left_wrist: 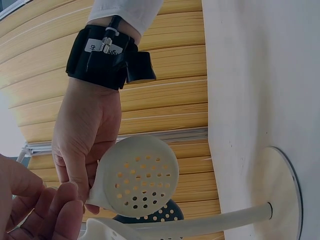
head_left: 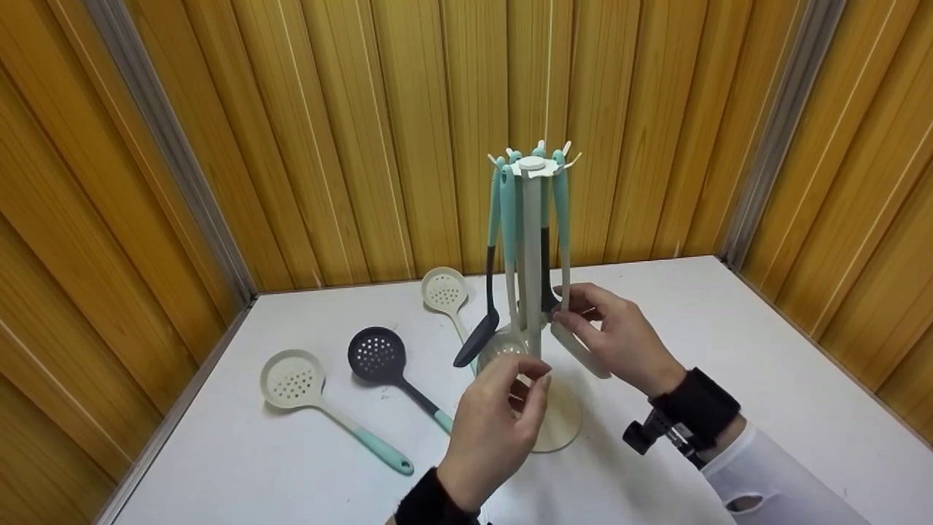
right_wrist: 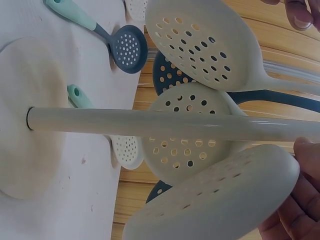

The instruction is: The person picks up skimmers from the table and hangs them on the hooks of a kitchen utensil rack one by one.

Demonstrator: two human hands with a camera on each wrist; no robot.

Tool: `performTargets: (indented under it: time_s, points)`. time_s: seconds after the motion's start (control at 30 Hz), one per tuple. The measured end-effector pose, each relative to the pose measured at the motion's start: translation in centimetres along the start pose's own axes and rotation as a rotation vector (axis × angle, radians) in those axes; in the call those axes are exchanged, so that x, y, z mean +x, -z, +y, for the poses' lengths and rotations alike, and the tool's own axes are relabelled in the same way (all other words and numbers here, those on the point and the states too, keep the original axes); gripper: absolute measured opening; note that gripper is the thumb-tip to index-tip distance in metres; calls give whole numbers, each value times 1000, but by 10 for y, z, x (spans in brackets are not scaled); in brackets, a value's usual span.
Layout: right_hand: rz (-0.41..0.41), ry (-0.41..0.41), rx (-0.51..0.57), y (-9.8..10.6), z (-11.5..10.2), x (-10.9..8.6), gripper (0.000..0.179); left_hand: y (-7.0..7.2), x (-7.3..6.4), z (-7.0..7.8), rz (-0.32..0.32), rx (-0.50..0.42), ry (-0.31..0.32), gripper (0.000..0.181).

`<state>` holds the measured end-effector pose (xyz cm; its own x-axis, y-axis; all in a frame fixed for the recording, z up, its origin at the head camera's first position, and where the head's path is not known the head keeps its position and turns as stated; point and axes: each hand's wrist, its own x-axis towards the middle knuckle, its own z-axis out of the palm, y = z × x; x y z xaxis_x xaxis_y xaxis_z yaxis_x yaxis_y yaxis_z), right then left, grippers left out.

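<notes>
My right hand (head_left: 623,339) pinches the lower handle of a cream skimmer (head_left: 581,351) with a green grip, which hangs on the right side of a white utensil stand (head_left: 533,255). In the left wrist view the skimmer's perforated bowl (left_wrist: 142,175) is just beside the fingers. My left hand (head_left: 499,426) is in front of the stand, fingers loosely bent and holding nothing. Nearest to it hangs another cream skimmer (right_wrist: 210,45), apart from its fingers. A dark skimmer (head_left: 479,340) hangs at the stand's left, and more utensils hang behind, partly hidden.
On the white table at the left lie a cream skimmer (head_left: 293,383) and a dark skimmer (head_left: 377,356). Another cream skimmer (head_left: 444,291) lies behind, its handle partly hidden. The stand's round base (head_left: 560,423) rests on the table. Wood-patterned walls (head_left: 350,146) enclose the table.
</notes>
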<state>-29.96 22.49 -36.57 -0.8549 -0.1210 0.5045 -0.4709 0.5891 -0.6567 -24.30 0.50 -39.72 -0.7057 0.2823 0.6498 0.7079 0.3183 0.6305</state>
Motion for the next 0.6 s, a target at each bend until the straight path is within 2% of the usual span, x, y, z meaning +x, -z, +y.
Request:
performTargets:
  time_s: [0.27,0.6]
  points:
    - [32,13,-13,-4,2,1,27,0,0,-2,7,13,-1,7]
    - [44,15,30,-10,5,0,31,1,1,-3,2,3,20,7]
